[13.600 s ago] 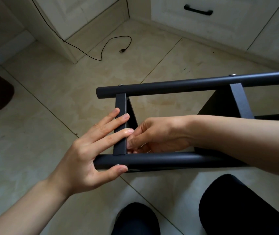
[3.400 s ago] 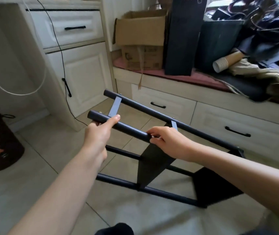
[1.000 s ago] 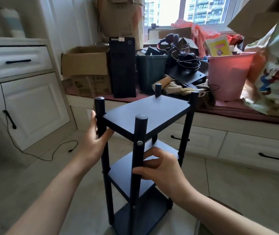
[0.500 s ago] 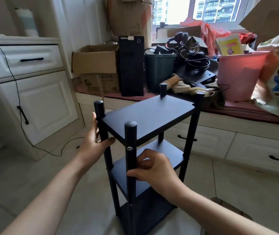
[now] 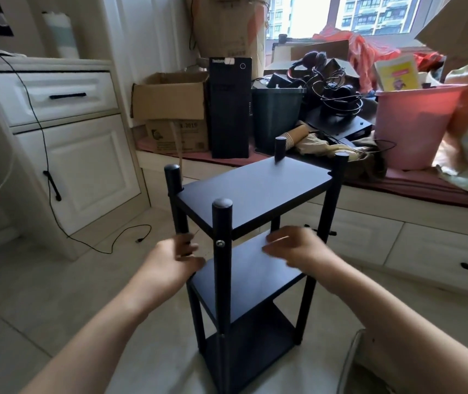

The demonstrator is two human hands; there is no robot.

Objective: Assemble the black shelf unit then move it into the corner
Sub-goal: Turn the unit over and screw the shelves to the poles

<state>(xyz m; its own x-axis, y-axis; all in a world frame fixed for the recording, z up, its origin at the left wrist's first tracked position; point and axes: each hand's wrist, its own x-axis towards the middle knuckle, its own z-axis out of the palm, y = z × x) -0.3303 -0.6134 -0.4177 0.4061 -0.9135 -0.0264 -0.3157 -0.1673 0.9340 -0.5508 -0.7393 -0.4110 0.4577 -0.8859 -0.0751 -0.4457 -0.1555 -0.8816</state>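
Black shelf unit (image 5: 255,191) standing upright on the floor, long axis vertical, directly ahead between both hands; three shelves and four posts are showing. Left hand (image 5: 171,263) is reaching at the near-left post, right hand (image 5: 298,251) over the middle shelf; both are blurring, so grip cannot be told

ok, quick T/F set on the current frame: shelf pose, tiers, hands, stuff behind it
1. The black shelf unit stands upright on the floor. True.
2. It has two boards. False: three show, top, middle and bottom.
3. The left hand is by the near-left post. True, though blur hides the grip.
4. The right hand rests on the top board. False: it is at the middle board's level.
5. The pink bucket sits on the floor. False: it is on the window bench.
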